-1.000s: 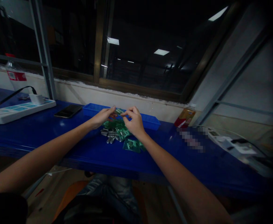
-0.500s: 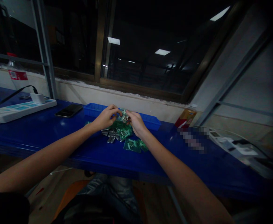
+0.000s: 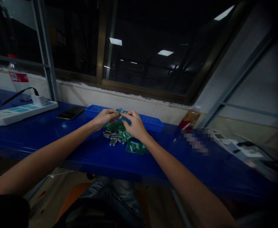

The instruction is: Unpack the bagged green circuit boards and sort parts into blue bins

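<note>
The left hand (image 3: 107, 116) pinched a filmy plastic bag (image 3: 121, 110) — the right hand (image 3: 136, 126), thumb and forefinger parted, beside it — near shiny metal cylinders (image 3: 114, 138).

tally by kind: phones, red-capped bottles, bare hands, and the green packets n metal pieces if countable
Phone: 1
Red-capped bottle: 1
Left hand and right hand: 2
Green packets and metal pieces: too overlapped to count
Total counted: 4

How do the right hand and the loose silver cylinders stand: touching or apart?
Apart: the head view shows green bags across the gap between the right hand and the cylinders.
</note>
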Demonstrator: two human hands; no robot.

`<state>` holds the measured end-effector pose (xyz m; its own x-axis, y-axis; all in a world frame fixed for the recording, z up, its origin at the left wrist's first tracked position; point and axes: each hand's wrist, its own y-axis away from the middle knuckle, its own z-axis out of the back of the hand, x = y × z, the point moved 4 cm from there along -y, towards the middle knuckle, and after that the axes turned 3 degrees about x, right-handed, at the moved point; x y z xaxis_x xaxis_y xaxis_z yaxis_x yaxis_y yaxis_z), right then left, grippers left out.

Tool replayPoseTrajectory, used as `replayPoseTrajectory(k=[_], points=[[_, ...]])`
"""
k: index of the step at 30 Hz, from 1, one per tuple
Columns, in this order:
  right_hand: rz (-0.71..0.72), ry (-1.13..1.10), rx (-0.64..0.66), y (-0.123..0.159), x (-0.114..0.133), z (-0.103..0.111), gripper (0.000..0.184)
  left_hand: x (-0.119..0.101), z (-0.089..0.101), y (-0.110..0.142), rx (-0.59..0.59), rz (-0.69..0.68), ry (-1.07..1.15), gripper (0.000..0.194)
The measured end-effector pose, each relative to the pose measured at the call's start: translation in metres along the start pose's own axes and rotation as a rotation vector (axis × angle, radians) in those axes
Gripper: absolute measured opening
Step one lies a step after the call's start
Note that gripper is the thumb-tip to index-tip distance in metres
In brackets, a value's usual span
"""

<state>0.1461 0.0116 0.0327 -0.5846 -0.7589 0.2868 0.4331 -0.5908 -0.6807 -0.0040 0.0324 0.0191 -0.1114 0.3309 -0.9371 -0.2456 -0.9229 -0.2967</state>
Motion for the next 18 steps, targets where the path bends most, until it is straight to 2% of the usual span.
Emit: replayPoseTrajectory(k=[2,5,7,9,10,12,15,17,18], points=[[-0.126,-0.155,0.001,-0.002,-0.003,-0.002,0.033,-0.004,0.003,0.0,-0.061,-0.137,-0.154,0.019],[-0.413,-0.506,0.046,-0.002,-0.013,-0.008,0.04,-0.016,0.001,0.006,-0.112,-0.411,-0.494,0.021],[-0.574,-0.701,0.071,0.0,-0.018,-0.012,0.046,-0.021,-0.006,0.011,-0.084,-0.554,-0.651,0.023],[-0.639,-0.757,0.049,0.002,-0.022,-0.012,0.044,-0.022,-0.013,0.014,-0.021,-0.616,-0.71,0.025],[-0.62,-0.714,0.02,0.002,-0.024,-0.01,0.041,-0.021,-0.016,0.014,0.003,-0.614,-0.715,0.025],[-0.485,-0.52,-0.043,0.001,-0.022,-0.003,0.036,-0.017,-0.018,0.012,0.029,-0.537,-0.677,0.024],[-0.174,-0.214,-0.023,-0.001,-0.009,0.002,0.029,-0.005,-0.013,0.005,0.023,-0.243,-0.427,0.04],[-0.047,-0.094,0.043,0.001,-0.002,0.0,0.025,0.003,-0.008,0.001,0.022,-0.054,-0.195,0.054],[-0.019,-0.048,0.072,0.002,0.001,-0.002,0.026,0.007,-0.007,0.0,0.023,0.004,-0.101,0.055]])
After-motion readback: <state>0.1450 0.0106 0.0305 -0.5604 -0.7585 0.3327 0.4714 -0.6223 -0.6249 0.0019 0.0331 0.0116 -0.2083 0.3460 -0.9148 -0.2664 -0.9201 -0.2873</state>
